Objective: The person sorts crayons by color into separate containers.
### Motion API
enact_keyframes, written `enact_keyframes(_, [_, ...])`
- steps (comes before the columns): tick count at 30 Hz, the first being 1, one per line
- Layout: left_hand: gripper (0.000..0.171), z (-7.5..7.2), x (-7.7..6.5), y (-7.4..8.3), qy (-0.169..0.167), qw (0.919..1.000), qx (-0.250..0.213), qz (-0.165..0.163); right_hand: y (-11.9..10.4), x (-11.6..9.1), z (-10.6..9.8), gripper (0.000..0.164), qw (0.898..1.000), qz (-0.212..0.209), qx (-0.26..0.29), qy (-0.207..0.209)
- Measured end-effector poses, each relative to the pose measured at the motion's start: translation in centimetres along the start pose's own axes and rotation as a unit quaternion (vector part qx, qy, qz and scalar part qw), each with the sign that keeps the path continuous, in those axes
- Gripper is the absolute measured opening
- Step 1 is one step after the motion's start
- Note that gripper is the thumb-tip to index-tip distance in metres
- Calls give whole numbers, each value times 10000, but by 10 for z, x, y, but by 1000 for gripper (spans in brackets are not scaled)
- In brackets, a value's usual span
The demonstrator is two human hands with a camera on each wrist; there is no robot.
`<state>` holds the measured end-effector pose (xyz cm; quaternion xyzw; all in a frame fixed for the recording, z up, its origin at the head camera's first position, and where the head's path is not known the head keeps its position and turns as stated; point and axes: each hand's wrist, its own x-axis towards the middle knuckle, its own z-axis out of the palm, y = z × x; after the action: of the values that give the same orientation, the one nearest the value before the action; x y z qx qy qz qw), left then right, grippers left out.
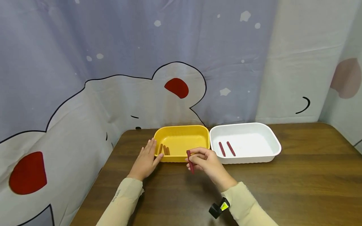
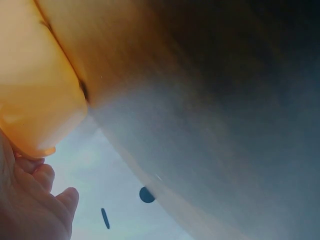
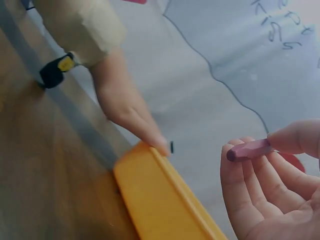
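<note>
My right hand (image 1: 207, 164) pinches a dark red crayon (image 1: 190, 162) between thumb and fingers, just in front of the yellow tray's right end. In the right wrist view the crayon (image 3: 249, 150) lies across the fingers, one blunt tip showing. My left hand (image 1: 145, 160) rests with straight fingers against the left end of the yellow tray (image 1: 183, 159). Three orange-brown crayons (image 1: 164, 150) are in that tray's left part. Two dark red crayons (image 1: 231, 148) lie in the left part of the white tray (image 1: 249, 160).
Both trays stand side by side at the back of a brown wooden table (image 1: 305, 175). Behind them hangs a patterned curtain (image 1: 232, 62), which also runs down the left side. A black wrist strap device (image 1: 219, 208) is on the right sleeve.
</note>
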<state>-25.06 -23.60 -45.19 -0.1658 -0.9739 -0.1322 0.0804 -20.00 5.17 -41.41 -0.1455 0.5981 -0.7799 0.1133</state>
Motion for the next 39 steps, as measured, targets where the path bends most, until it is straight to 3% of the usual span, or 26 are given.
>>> enact_keyframes(11, [75, 1, 1, 1, 31, 10000, -69, 7, -23, -3, -37, 34, 9981, -188, -50, 593])
enact_keyframes(22, [76, 2, 1, 2, -15, 10000, -86, -8, -36, -1, -88, 34, 9905, -302, -481, 1256])
enact_keyframes(35, [75, 2, -1, 1, 54, 10000, -62, 31, -40, 7, -144, 39, 9711, -152, -1894, 1447])
enact_keyframes(39, [76, 1, -1, -1, 8, 10000, -20, 23, -39, 11, -155, 34, 9523, 53, -2692, 1435])
